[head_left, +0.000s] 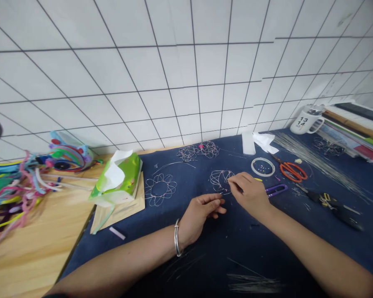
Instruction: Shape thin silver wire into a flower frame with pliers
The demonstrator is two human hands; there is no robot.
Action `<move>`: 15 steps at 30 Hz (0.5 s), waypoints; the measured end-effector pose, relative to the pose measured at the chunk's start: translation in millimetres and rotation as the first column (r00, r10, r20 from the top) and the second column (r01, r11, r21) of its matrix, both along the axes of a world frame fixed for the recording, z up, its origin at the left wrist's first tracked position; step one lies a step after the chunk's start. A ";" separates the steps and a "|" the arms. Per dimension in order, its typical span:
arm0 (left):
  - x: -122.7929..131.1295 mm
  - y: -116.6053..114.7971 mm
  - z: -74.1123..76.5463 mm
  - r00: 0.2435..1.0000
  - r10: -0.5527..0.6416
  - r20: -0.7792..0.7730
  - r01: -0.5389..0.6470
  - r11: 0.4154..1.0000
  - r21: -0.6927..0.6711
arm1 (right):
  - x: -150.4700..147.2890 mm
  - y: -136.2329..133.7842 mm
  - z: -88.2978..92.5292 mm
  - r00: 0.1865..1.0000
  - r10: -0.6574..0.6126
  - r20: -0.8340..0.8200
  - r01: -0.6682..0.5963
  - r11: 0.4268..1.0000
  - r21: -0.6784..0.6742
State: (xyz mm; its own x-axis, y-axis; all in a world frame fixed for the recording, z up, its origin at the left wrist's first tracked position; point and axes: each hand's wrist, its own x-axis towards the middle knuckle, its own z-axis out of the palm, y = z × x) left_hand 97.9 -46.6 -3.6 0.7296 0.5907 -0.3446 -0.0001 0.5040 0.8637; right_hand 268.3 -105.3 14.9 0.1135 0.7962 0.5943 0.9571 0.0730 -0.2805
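A beaded wire flower (219, 181) of thin silvery loops lies on the dark blue cloth in front of my hands. My right hand (251, 193) is closed, its fingertips pinching at the flower's right edge. Just below it, my left hand (205, 212) has its thumb and fingers bent together; whatever they hold is too small to make out. A silver bangle (176, 238) circles my left wrist. Farther left rests a second, flatter wire flower (160, 189) with rounded petals. Two rounder wire pieces (199, 151) with reddish beads sit near the wall.
Right of my hands are a bead dish (262, 167), purple thread snips (276, 190), orange scissors (293, 171) and dark pliers (335, 209). Loose wires (323, 161) spread behind them, near a white mug (307, 120). A green tissue pack (129, 178) stands left; cut wires (251, 283) lie in front.
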 end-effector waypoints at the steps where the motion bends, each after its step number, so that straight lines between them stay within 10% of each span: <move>1: 0.2 0.3 0.2 1.000 0.008 0.004 -0.008 1.000 -0.015 | -0.2 0.0 -0.1 1.000 0.002 0.003 -0.002 1.000 -0.003; 15: 2.9 4.8 8.5 0.998 0.059 0.009 -0.060 0.977 0.206 | -3.7 -0.5 -0.4 0.998 0.022 0.065 -0.022 1.000 0.004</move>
